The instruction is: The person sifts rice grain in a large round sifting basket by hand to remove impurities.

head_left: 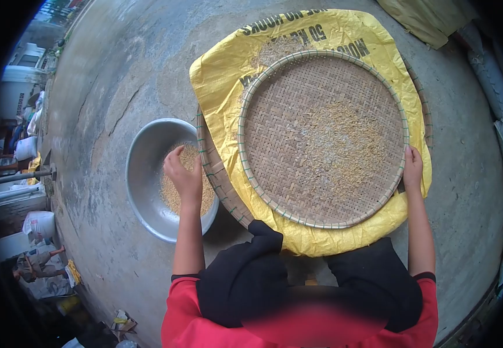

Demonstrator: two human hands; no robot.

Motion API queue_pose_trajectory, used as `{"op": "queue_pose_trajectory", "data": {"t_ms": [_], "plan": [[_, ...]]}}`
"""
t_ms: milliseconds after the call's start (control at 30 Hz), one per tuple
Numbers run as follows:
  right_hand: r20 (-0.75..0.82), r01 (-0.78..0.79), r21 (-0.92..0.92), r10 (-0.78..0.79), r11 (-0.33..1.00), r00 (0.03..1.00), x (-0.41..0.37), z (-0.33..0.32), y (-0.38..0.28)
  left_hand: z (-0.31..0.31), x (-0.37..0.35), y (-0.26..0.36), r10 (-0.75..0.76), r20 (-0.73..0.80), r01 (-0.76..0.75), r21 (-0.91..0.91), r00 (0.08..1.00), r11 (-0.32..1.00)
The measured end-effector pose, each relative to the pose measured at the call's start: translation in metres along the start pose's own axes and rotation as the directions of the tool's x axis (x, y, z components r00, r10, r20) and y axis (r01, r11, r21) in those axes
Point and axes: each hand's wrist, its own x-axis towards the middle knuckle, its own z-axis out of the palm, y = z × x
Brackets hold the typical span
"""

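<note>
While your left hand [184, 174] digs curled, bunched fingers into tan grain [170, 197] in the round grey metal bowl [141, 156], your right hand [412, 168] clasps the round woven bamboo tray [274, 93] by its rim; a one-handed tilt could spill its load.

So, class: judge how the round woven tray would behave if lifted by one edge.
The woven tray looks stiff: its bound rim forms a clean circle. Probably light, being thin weave. Tilted, the loose grain would likely slide downhill.
</note>
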Motion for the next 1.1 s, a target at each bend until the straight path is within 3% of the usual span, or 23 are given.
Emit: {"op": "queue_pose_trajectory", "data": {"t_ms": [67,200,367,500,700,767,800,833,867,933,1000,1067,1100], "plan": [[0.009,0.0,-0.007,0.001,1.0,1.0,0.0,0.0,-0.002,0.021,-0.002,0.026,0.293,0.086,-0.289,-0.058,0.952,0.956],[-0.008,0.004,0.009,-0.004,1.0,1.0,0.0,0.0,-0.003,0.07,-0.014,0.093,0.52,0.304,-0.36,-0.452,0.798,0.816],[0.007,0.0,0.028,0.0,1.0,1.0,0.0,0.0,-0.001,0.105,-0.031,0.131,0.643,0.313,-0.45,-0.507,0.699,0.735],[0.029,0.003,0.059,-0.004,0.998,1.0,0.002,-0.002,0.002,0.125,-0.038,0.128,0.651,0.306,-0.446,-0.526,0.695,0.724],[0.019,-0.011,0.023,0.01,1.0,1.0,0.0,-0.002,-0.001,0.12,-0.039,0.135,0.611,0.286,-0.437,-0.487,0.738,0.756],[0.008,-0.007,-0.018,0.007,1.0,1.0,-0.001,-0.002,-0.002,0.106,-0.025,0.132,0.62,0.27,-0.32,-0.669,0.736,0.671],[0.008,-0.011,0.008,0.011,1.0,1.0,-0.001,-0.001,-0.003,0.094,-0.021,0.129,0.617,0.272,-0.318,-0.667,0.738,0.674],[0.008,-0.014,0.035,0.013,0.999,1.0,-0.001,0.0,-0.004,0.075,-0.016,0.127,0.477,0.405,-0.102,-0.669,0.78,0.736],[0.011,-0.011,0.037,0.01,0.999,1.0,-0.002,0.001,-0.005,0.06,-0.012,0.119,0.328,0.534,0.118,-0.639,0.779,0.76],[-0.001,-0.032,0.023,0.032,0.999,0.999,-0.002,0.0,-0.005,0.038,-0.005,0.089,0.348,0.359,-0.115,-0.534,0.866,0.838],[-0.001,-0.023,0.014,0.023,1.0,1.0,0.0,-0.001,-0.002,0.015,-0.003,0.049,0.17,0.269,-0.073,-0.336,0.948,0.939],[0.002,-0.017,0.012,0.017,1.0,1.0,0.0,-0.001,0.002,-0.013,0.0,0.012,-0.007,0.268,0.018,-0.038,0.963,0.999],[0.001,-0.015,0.018,0.015,1.0,1.0,0.001,-0.001,0.004,-0.023,-0.004,0.0,-0.008,0.267,0.017,-0.031,0.964,0.999]]}}
